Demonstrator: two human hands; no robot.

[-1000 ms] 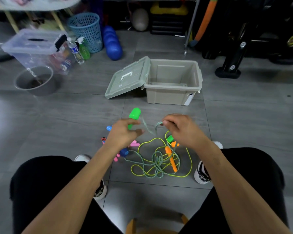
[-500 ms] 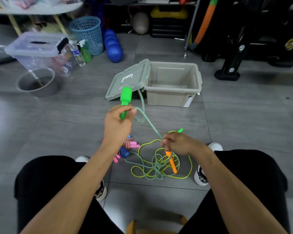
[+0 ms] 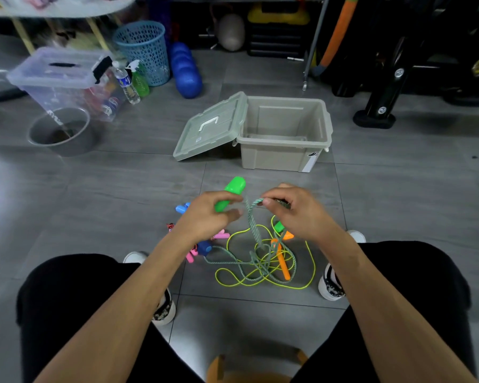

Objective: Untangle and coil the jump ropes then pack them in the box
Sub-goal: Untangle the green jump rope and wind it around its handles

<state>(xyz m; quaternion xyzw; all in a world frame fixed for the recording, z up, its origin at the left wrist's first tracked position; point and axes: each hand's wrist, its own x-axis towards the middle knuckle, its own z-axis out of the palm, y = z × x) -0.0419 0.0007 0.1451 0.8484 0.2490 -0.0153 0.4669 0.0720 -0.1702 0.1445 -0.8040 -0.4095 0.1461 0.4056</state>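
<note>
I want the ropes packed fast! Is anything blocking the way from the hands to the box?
Nothing visible blocks it. Bare floor lies between the hands and the open box; its lid leans aside.

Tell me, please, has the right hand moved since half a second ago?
Yes. The right hand rose from the rope tangle toward the box, now beside the left hand.

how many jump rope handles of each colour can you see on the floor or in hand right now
green handles: 2
orange handles: 2
blue handles: 2
pink handles: 2
total: 8
</note>
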